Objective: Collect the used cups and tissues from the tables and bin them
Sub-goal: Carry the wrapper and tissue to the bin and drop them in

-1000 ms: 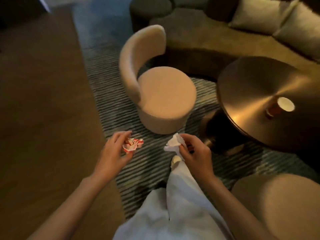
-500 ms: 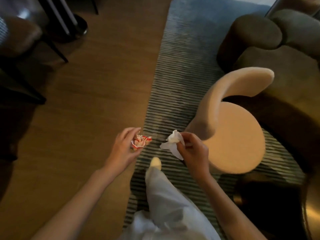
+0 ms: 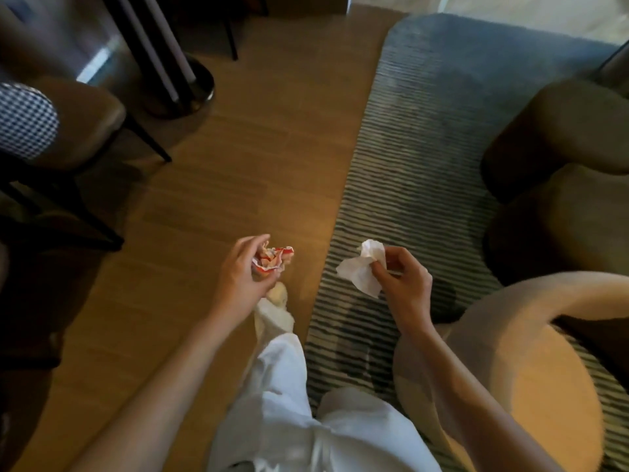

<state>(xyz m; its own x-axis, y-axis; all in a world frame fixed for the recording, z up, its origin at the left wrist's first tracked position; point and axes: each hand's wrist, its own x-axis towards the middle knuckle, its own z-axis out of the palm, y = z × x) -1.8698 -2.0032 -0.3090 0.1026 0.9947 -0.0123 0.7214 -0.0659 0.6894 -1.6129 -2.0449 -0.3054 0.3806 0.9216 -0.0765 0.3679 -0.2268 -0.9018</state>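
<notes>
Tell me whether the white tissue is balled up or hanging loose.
Partly loose: the right hand pinches the white tissue at its bunched top, while a flat corner hangs free below.

The room was dim and warm-toned, with pale daylight entering from the top edge. The wood floor [image 3: 211, 206] glowed amber. Left corners fell into deep shadow. Wide-angle distortion curved the edges, and detail was soft.

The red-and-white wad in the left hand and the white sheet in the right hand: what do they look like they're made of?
The red-and-white wad, held by the left hand, looks like thin printed paper, perhaps a crushed cup or wrapper: sharp creases, matte. The white sheet, pinched by the right hand, looks like soft tissue paper: limp, rumpled, matte.
</notes>
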